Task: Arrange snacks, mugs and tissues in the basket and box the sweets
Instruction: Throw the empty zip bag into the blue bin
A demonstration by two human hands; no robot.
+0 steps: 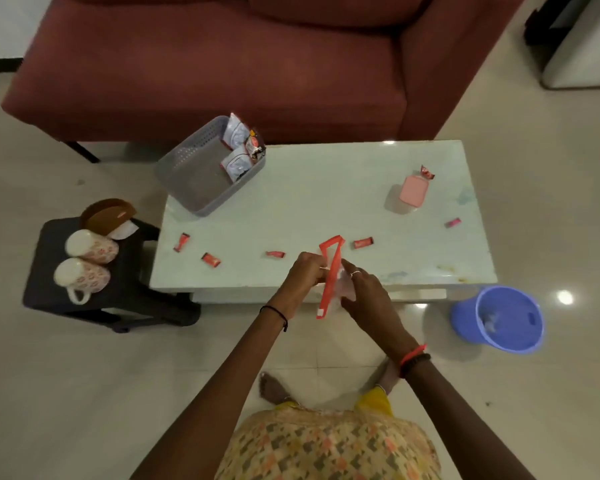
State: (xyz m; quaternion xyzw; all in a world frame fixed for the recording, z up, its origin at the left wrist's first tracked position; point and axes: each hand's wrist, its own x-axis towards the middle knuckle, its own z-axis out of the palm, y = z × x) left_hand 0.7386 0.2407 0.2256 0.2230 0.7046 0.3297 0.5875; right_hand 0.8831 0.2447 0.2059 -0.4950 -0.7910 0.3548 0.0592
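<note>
**Snacks in, sweets and mugs still out**

At the centre of the frame we see both hands holding a clear pouch (331,271) with a red strip: the left hand (303,271) pinches its edge in a closed grip, and the right hand (364,292) grasps its body from the other side. We judge the task to be at an early stage.

Upper left on the worktop (326,188), the basket (194,174) already holds a few snack packets (238,147) at its far end, with most of it bare. Two mugs (85,261) lie on the dark stool (125,278) at left, beside a brown tissue holder (106,213); neither is in the basket. Sweets (211,259) lie scattered along the near worktop, with one more by the pink box (413,190) at upper right, whose lid looks on. So boxing appears not yet begun. A blue bin (503,320) stands on the floor at right.
</note>
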